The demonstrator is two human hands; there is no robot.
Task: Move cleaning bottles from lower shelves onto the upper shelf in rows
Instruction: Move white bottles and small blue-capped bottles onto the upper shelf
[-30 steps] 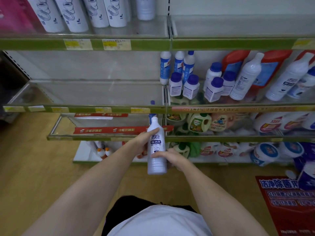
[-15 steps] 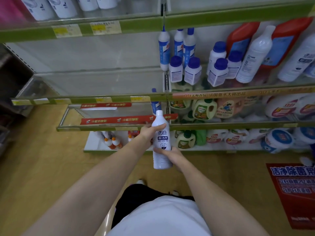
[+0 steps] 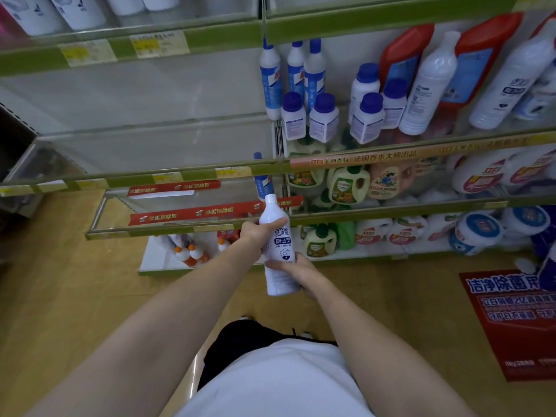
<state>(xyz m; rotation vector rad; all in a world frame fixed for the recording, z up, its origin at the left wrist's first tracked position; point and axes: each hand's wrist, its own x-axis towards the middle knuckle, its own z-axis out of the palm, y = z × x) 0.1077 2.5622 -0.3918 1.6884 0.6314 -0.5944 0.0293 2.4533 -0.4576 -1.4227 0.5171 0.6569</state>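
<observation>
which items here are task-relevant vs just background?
Job:
white bottle, held by left hand and right hand
upper shelf with matching white bottles

Background:
blue-capped jars
green detergent jugs
red floor sign

Dim greenish light, soft blur, fisheye edges

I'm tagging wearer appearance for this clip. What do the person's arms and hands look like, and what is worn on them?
Both forearms are bare, with no sleeves in view. The left hand and right hand show no gloves, watch or visible rings.
</observation>
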